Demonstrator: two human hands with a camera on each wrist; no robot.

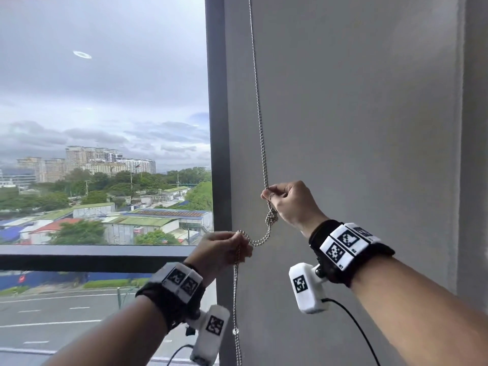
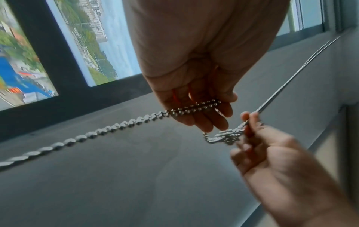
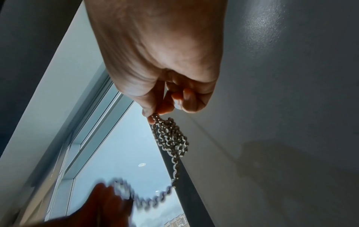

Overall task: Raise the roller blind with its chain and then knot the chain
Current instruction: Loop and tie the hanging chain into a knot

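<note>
A silver bead chain (image 1: 260, 122) hangs down the grey wall beside the window. My right hand (image 1: 286, 200) pinches the doubled chain between thumb and forefinger just above a bunched knot (image 1: 272, 217). In the right wrist view the knot (image 3: 170, 138) dangles right under the pinching fingertips (image 3: 153, 115). Below the knot the chain curves left to my left hand (image 1: 224, 247), whose curled fingers grip it; the rest (image 1: 236, 299) hangs straight down. In the left wrist view the chain (image 2: 194, 107) crosses my left fingers (image 2: 204, 119). The blind itself is out of view.
A dark window frame (image 1: 217, 128) runs vertically just left of the chain, with glass (image 1: 105, 101) showing sky and a city. A dark sill rail (image 1: 92, 257) crosses below. The grey wall (image 1: 356, 128) fills the right side. Cables hang from both wrist cameras.
</note>
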